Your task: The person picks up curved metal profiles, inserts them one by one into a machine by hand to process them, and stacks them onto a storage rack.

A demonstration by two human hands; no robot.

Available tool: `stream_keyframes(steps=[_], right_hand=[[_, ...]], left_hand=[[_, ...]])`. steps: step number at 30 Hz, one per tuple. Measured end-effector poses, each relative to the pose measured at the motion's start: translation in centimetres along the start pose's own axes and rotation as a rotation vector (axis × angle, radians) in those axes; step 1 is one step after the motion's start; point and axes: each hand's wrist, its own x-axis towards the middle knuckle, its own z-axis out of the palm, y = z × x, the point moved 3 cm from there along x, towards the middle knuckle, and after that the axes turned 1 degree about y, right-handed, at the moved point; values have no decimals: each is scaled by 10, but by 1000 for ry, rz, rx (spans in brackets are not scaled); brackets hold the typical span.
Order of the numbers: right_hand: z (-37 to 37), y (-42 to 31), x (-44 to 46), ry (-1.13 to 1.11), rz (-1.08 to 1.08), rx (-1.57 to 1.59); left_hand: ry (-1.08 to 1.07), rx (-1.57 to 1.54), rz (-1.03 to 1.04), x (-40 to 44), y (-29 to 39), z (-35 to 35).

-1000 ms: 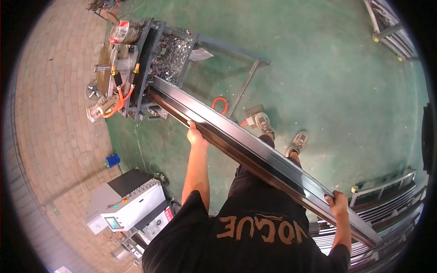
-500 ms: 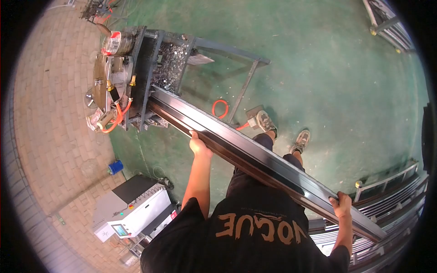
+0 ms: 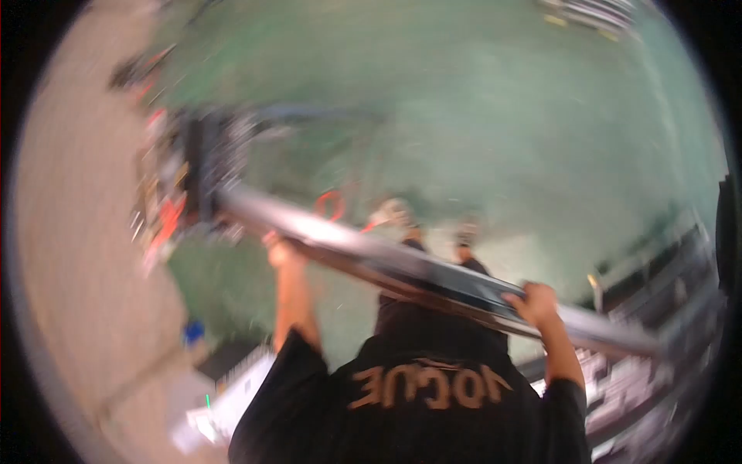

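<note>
A long metal profile (image 3: 371, 255) lies slantwise across the front of my body, from the machine at upper left to the rack at lower right. My left hand (image 3: 284, 251) grips its near edge towards the machine end. Farther along, my right hand (image 3: 536, 303) is closed over the profile, its fingers on the upper face. The profile's left end meets the machine (image 3: 202, 166), but motion blur hides whether it rests on it or just touches.
A rack of metal profiles (image 3: 641, 387) stands at lower right, another (image 3: 591, 14) at top right. A white cabinet (image 3: 232, 398) and a blue container (image 3: 193, 333) are at lower left. An orange hose (image 3: 330, 204) lies on the green floor beyond the profile.
The view has turned and blurred; machine and profile now appear farther left, and the profile lies flatter across the picture. Both hands still hold it, with my right hand higher and farther left in view.
</note>
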Motion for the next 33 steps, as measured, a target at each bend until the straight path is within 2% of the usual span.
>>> stream_keyframes(steps=[3, 4, 5, 6, 7, 8, 11, 17, 19, 21, 23, 25, 27, 28, 30, 32, 33], right_hand=[[-18, -1, -10, -146, -6, 17], [-15, 9, -11, -84, -35, 22], [-16, 20, -8, -101, -42, -7], [-24, 35, -13, -43, -19, -17], [-32, 47, -15, 6, -32, -32], [-38, 62, -17, 28, -16, -27], [-70, 97, -33, 113, 15, -44], [-132, 127, -61, 426, -78, -107], [-149, 124, -63, 540, -82, -135], [-178, 104, -68, 789, -214, -131], [-206, 81, -71, 939, -251, -129], [-233, 56, -70, 1058, -250, -133], [-263, 32, -75, 1123, -233, -95], [-275, 24, -75, 1161, -220, -85], [-301, 17, -78, 1190, -191, -40], [-328, 19, -81, 1140, -153, 21], [-340, 26, -77, 1101, -146, 55]], left_hand=[[-346, 41, -164, -70, 29, 39], [-417, 75, -215, -86, 33, 48], [-460, 66, -266, -87, 46, 57], [-473, 191, -161, -100, 42, 62], [-316, -123, -210, -161, 49, 72], [-320, -157, -156, -188, 53, 80], [-481, -180, -105, -240, 61, 106], [-892, -359, -115, -308, 77, 175], [-1079, -460, -154, -319, 80, 200], [-1326, -588, -203, -318, 78, 230], [-1552, -659, -310, -330, 72, 263], [-1586, -699, -533, -465, 108, 280], [-1645, -695, -499, -500, 133, 312], [-1588, -672, -471, -500, 147, 333], [-1390, -619, -366, -540, 193, 355], [-1339, -593, -230, -552, 220, 398], [-1390, -569, -23, -579, 236, 411]])
